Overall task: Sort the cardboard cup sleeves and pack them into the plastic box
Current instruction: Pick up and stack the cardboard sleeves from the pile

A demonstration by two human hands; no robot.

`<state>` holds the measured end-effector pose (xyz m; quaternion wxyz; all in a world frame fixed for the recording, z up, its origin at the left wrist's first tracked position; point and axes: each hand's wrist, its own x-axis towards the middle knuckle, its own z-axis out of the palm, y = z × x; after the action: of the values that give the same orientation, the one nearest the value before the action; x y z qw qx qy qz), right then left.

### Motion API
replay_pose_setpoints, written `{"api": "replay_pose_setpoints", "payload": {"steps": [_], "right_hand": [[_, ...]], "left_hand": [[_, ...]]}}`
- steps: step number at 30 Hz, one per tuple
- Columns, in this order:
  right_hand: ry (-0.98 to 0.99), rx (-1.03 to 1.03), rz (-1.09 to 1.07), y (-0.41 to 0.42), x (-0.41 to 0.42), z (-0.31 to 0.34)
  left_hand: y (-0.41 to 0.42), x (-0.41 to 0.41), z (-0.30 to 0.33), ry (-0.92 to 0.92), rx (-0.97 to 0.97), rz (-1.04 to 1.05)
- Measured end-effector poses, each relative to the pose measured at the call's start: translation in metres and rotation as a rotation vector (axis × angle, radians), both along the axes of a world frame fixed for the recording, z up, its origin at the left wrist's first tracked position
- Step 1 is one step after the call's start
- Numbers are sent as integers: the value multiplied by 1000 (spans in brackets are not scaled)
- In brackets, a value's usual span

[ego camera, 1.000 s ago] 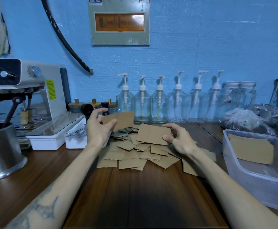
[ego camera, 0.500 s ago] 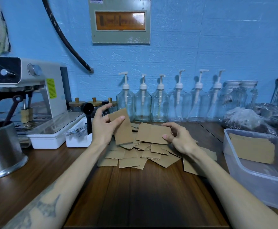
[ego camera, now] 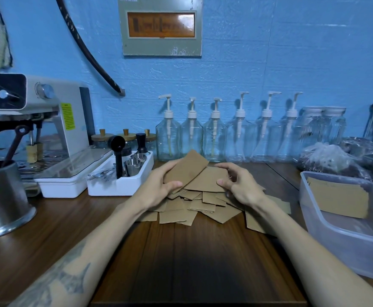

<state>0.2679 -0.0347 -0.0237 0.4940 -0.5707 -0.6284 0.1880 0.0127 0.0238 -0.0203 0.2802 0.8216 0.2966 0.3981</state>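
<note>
— While I stood there, the left hand (ego camera: pixel 159 187) gripped a flat brown cardboard sleeve (ego camera: pixel 186 168), thumb curled over its near edge and fingers behind, so it tilted up over the heap.

— And the other hand?

— The right hand (ego camera: pixel 238 185) pinched a second sleeve (ego camera: pixel 207 180), which lay just under the first, the two overlapping. Beneath both sat the pile of sleeves (ego camera: pixel 194 207), matte kraft board, curved on the long edges, some ends ragged, fanned loosely on the dark wood-grain counter (ego camera: pixel 181 262).

— Where was the box?

— The plastic box (ego camera: pixel 336 231) stood at the right, frosted and see-through with rounded corners. One sleeve in the box (ego camera: pixel 338 200) leaned against its far wall; faint marks on it were too dim to read.

— Anything with writing?

— A grey wall panel (ego camera: pixel 162 26) with an orange window had a small sticker above it, illegible. The cream coffee machine (ego camera: pixel 48 111) carried a yellow-green label, its print too small to make out.

— What else?

— A row of clear glass pump bottles (ego camera: pixel 214 138) with white pumps stood along the bumpy blue wall. A white tray (ego camera: pixel 123 185) held small steel cups and a black scoop, and a brushed steel pot (ego camera: pixel 1 196) sat at the far left.
</note>
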Motion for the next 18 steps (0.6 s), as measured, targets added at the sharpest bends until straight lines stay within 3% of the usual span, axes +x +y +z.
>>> {"api": "replay_pose_setpoints", "payload": {"steps": [4, 12, 18], "right_hand": [[-3, -2, 13, -3, -2, 3], [-50, -97, 104, -4, -4, 3], [-16, -126, 117, -3, -8, 4]], "left_hand": [[0, 1, 4, -83, 6, 8], [14, 11, -10, 27, 84, 171], [19, 14, -16, 120, 112, 101]]}}
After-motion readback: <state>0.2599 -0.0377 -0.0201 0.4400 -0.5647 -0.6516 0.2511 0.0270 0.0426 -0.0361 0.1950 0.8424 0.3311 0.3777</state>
